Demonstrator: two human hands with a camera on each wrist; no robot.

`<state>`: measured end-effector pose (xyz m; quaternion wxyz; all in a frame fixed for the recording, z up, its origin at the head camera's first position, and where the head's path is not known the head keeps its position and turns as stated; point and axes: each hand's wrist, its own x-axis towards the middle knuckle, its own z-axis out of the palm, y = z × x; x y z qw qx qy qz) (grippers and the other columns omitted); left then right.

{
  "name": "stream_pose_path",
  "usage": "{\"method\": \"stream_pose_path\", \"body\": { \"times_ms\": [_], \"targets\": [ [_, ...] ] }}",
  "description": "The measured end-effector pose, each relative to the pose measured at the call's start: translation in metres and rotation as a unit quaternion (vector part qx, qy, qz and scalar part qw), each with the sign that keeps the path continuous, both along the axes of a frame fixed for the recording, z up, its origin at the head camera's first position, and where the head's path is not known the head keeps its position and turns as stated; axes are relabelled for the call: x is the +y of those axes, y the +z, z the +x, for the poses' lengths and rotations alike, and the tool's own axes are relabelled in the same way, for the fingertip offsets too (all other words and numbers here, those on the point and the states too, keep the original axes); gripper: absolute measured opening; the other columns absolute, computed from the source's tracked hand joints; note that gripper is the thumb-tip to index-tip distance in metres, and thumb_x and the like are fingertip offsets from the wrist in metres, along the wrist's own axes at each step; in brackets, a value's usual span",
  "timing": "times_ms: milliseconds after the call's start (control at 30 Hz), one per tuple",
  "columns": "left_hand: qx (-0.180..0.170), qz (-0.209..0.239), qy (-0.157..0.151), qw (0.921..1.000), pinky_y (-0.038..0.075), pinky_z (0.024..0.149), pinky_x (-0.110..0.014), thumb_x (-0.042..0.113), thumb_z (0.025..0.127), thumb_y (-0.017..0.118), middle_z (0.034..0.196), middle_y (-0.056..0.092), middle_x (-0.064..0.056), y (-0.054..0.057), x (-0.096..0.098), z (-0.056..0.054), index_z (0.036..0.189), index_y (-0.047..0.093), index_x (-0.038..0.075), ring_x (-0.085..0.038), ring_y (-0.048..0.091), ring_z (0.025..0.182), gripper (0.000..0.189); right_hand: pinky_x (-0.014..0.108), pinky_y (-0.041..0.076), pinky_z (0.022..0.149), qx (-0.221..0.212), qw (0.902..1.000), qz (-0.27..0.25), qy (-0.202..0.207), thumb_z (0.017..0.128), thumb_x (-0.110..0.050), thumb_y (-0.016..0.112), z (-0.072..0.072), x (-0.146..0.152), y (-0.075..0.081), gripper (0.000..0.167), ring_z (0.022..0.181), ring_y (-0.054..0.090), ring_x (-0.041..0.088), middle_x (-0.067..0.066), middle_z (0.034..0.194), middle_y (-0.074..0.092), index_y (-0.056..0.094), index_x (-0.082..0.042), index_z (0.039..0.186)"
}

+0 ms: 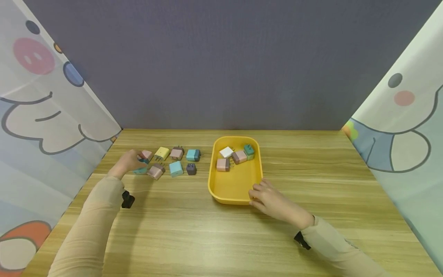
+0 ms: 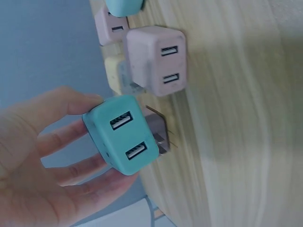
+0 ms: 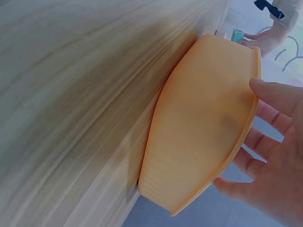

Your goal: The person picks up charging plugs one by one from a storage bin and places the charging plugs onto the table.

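Observation:
My left hand (image 1: pixel 127 162) holds a teal USB charger (image 2: pixel 124 135) between thumb and fingers, its two ports facing the left wrist camera. It is at the left end of a group of chargers on the table. A pink charger (image 1: pixel 147 154) and a pink-and-brown charger (image 1: pixel 156 171) lie close by the fingers. My right hand (image 1: pixel 270 199) grips the near right rim of a yellow bin (image 1: pixel 235 201), thumb on the outer side and fingers over the edge. Inside lie a white charger (image 1: pixel 226 152), two pink-and-brown chargers (image 1: pixel 222 165) and a green charger (image 1: pixel 248 150).
Between hand and bin are a yellow charger (image 1: pixel 162 153), a pink-and-brown one (image 1: pixel 177 153), a blue one (image 1: pixel 192 155), a light blue one (image 1: pixel 176 169) and a small dark one (image 1: pixel 191 169). A grey panel (image 1: pixel 228 65) rises behind the wooden table (image 1: pixel 194 238); printed curtains (image 1: pixel 398 115) flank it.

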<state>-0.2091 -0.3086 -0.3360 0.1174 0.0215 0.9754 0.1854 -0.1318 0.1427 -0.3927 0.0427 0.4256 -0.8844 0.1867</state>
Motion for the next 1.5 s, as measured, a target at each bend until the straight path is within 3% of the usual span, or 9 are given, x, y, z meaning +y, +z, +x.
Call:
{"method": "stream_pose_path", "body": {
  "times_ms": [400,1133,1500],
  "targets": [
    [-0.009,-0.002,0.005,0.9999,0.047,0.071,-0.046,0.008,0.075,0.058,0.102,0.050,-0.038,-0.010,-0.012,0.001,0.107,0.047,-0.019,-0.034,0.054,0.077,0.043,0.051,0.029,0.096,0.006,1.0000,-0.002,0.002,0.082,-0.018,0.061,-0.001,-0.001,0.000,0.014,0.075,0.041,0.010,-0.009,0.074,0.041,0.050,-0.016,0.076],
    [-0.028,-0.032,0.011,0.9990,0.044,0.068,-0.043,0.008,0.074,0.057,0.105,0.049,-0.036,-0.025,-0.013,-0.001,0.103,0.052,-0.014,-0.033,0.047,0.077,0.037,0.051,0.030,0.096,0.008,1.0000,-0.002,0.001,0.082,-0.019,0.062,-0.001,0.000,0.000,0.013,0.075,0.041,0.011,-0.009,0.074,0.041,0.050,-0.016,0.076],
    [-0.029,-0.032,0.014,0.9990,0.043,0.073,-0.048,0.007,0.074,0.059,0.108,0.047,-0.036,-0.030,-0.013,-0.001,0.102,0.052,-0.013,-0.039,0.048,0.086,0.036,0.050,0.031,0.095,0.010,1.0000,0.000,0.001,0.083,-0.019,0.061,0.000,-0.001,0.000,0.014,0.074,0.039,0.011,-0.009,0.073,0.041,0.050,-0.016,0.076]
  ]
}}
